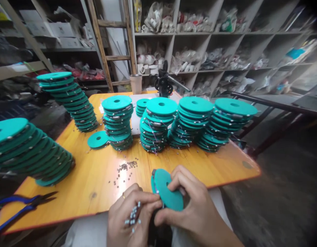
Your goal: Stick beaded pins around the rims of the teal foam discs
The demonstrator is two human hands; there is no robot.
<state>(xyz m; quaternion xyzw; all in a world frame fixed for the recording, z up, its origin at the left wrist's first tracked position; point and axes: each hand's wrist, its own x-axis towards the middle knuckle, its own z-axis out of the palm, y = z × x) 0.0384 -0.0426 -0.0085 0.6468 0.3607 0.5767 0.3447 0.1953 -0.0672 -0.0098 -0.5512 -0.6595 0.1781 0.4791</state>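
Note:
A green round spool point(170, 193) with a hole in its middle is tilted up over the table's front edge. My right hand point(193, 202) grips it, with fingers at the hole and the thumb at the lower rim. My left hand point(134, 212) is curled around several small pale beads point(134, 214) that show in its palm. Its thumb and forefinger are pinched together at the spool's left edge; what lies between those fingertips is too small to make out. A dark piece sits at the spool's upper left rim.
Stacks of similar spools point(160, 106) line the wooden table point(93, 185), some leaning. Small dark beads point(124, 167) lie scattered before them. Blue-handled pliers point(32, 202) rest at left. Behind stand a cup point(136, 84), a black crank device point(163, 84) and shelves of bagged parts.

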